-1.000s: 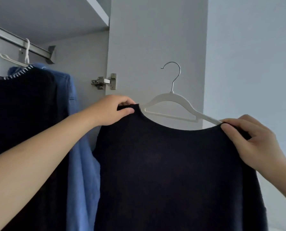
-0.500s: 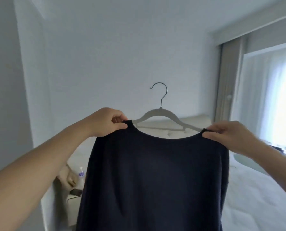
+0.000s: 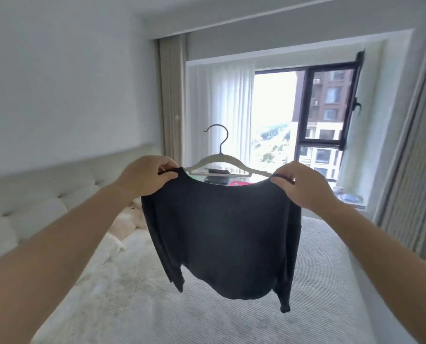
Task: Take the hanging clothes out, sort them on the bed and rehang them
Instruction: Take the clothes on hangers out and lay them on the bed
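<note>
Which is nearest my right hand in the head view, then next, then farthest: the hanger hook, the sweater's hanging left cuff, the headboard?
From the right hand:
1. Hanger hook, up and to its left.
2. Sweater's hanging left cuff, low, across the sweater.
3. Headboard, far left, behind the bed.

left hand [image 3: 146, 175]: pinches sweater [image 3: 221, 234] shoulder
right hand [image 3: 303, 186]: pinches other shoulder
sweater: on hanger [image 3: 216, 161], above bed [image 3: 231, 316]

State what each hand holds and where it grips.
Left hand and right hand each pinch a shoulder of the dark long-sleeved sweater on its pale plastic hanger.
</note>
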